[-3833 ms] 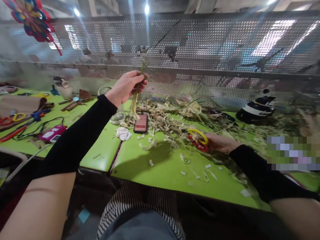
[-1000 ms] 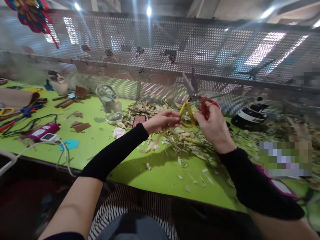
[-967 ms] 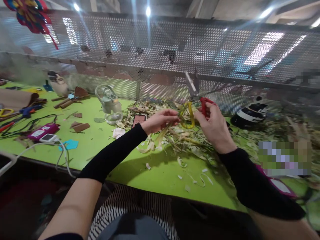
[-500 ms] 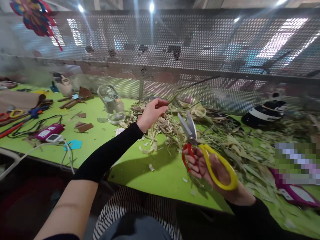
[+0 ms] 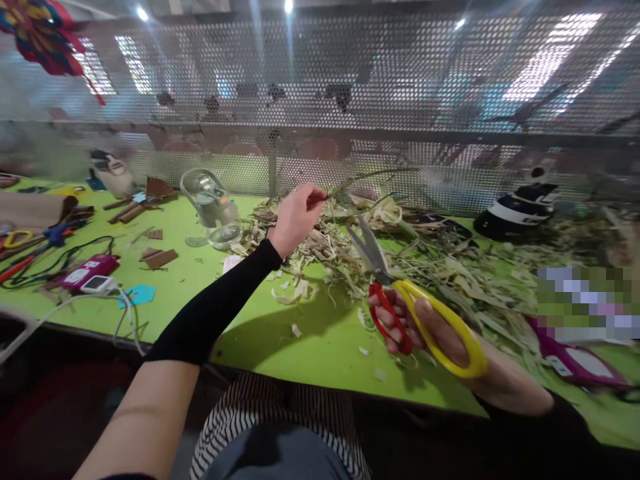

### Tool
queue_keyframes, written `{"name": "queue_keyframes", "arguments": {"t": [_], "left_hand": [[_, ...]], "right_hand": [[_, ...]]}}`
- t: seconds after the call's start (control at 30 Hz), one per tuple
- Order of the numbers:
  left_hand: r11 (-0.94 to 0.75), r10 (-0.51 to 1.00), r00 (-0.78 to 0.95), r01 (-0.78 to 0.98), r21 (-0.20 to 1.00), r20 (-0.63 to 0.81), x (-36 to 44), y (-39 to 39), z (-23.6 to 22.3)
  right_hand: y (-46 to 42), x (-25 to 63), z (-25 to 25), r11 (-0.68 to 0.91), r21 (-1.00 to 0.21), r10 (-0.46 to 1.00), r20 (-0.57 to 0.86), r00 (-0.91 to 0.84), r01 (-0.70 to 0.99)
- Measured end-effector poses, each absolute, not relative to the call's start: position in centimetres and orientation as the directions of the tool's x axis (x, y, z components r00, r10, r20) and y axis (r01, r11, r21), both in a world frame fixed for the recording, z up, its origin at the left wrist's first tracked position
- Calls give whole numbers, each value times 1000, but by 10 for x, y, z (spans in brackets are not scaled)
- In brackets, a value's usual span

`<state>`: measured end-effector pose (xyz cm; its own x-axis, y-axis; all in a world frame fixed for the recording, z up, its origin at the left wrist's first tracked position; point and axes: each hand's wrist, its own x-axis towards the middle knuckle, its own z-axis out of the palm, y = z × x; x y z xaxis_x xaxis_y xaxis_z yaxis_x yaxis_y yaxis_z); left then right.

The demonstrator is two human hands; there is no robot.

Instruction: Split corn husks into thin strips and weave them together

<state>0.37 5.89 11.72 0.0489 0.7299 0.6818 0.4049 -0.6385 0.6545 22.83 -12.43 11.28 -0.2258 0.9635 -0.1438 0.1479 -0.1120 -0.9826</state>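
Background: perforated metal screen (image 5: 200,73) along the far edge of the bench (image 5: 270,340), with lights above and a bright flower-shaped ornament (image 5: 43,33) hanging at the upper left.
Bench: lime green, littered with pale curls and small white bits toward its near edge.
Left hand: the left hand (image 5: 297,217) is over the near side of the plant scraps (image 5: 345,247), fingers curled and closed on the thin stalk (image 5: 373,173).
Stalk: raised above the scraps, running from the fingertips rightward in front of the screen.
Right hand: the right hand (image 5: 425,327) is palm up near the bench's near edge, wrapped around the scissors (image 5: 374,255) — thumb through the yellow loop, fingers at the red one.
Scissors: blades slightly parted, pointing up and left toward the scraps, apart from the stalk.
Scraps: heaped across the middle and spreading to the right end, mostly dry green and straw-coloured.
Left of the heap: clear bottle (image 5: 220,213) with a loop handle, upright.
Left end: brown sheet (image 5: 35,208), tools, purple device (image 5: 95,270) with a white cable, blue paper (image 5: 143,295) and brown pieces (image 5: 160,258); farther back, a pale bottle (image 5: 113,175).
Right end: black-and-white object (image 5: 517,213) near the screen; magenta device (image 5: 583,360) nearer the front — part of that side is pixelated.
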Motion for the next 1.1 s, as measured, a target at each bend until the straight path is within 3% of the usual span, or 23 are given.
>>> {"name": "queue_keyframes", "arguments": {"t": [0.17, 0.33, 0.97, 1.1], "left_hand": [[-660, 740, 118, 316, 682, 662, 25, 36, 115], [-578, 816, 145, 214, 788, 559, 27, 26, 114], [-276, 946, 173, -19, 961, 275, 39, 17, 111], [-152, 968, 167, -201, 968, 187, 36, 19, 113]], "right_hand": [[-106, 215, 101, -250, -967, 944, -231, -235, -56], [-99, 209, 99, -301, -940, 938, -262, -226, -160], [-104, 210, 103, -251, -967, 958, -243, -154, -35], [-97, 218, 98, -252, -966, 959, -257, -121, 57]]}}
